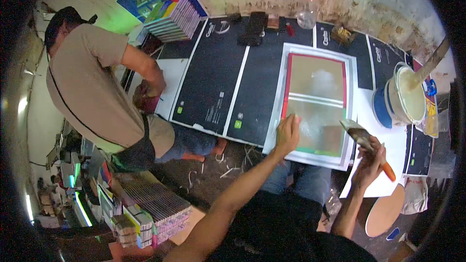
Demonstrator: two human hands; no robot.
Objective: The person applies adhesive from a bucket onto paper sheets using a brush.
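Note:
My right hand (pixel 370 165) is wrapped round the orange handle of a wide brush (pixel 359 136), whose bristles point up and left over a white sheet (pixel 376 165). My left hand (pixel 288 135) rests on the lower left edge of a framed panel (pixel 318 102) with red and green borders and a pale, translucent surface. What my left fingers grip, if anything, is too small to tell. Right of the panel stands an open bucket (pixel 410 94) of whitish paste, with a stick (pixel 429 65) leaning in it.
A co-worker (pixel 92 82) bends over the table's left end. Along the wall are a book stack (pixel 174 19), a plastic bottle (pixel 307 2) and a dark block (pixel 255 26). More stacked books (pixel 153 208) stand at the lower left, and a round brown board (pixel 385 211) lies below right.

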